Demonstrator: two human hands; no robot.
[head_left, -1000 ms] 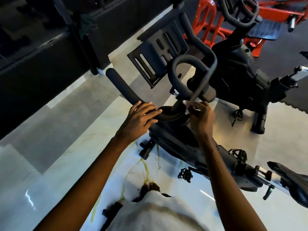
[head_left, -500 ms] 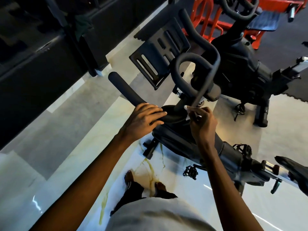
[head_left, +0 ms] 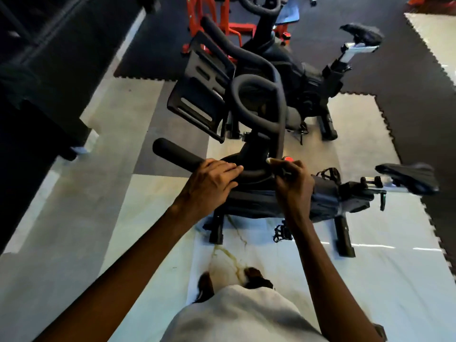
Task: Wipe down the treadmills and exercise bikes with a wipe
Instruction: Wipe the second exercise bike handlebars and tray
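A black exercise bike stands in front of me, its looped handlebar rising above a straight left grip. My left hand lies over the inner end of that grip, fingers curled across the bar. My right hand pinches a small white wipe against the foot of the handlebar loop, beside a red knob. Most of the wipe is hidden in my fingers. The bike's saddle sticks out to the right.
A black slotted tablet holder sits left of the loop. A second black bike stands just behind, with an orange machine frame beyond it. A dark cabinet lines the left side. Dark foam mats cover the far floor.
My head has swung right and back, so both bikes and saddles show more fully. Both hands stay at the handlebar base; the right hand with the wipe has shifted slightly toward the red knob.
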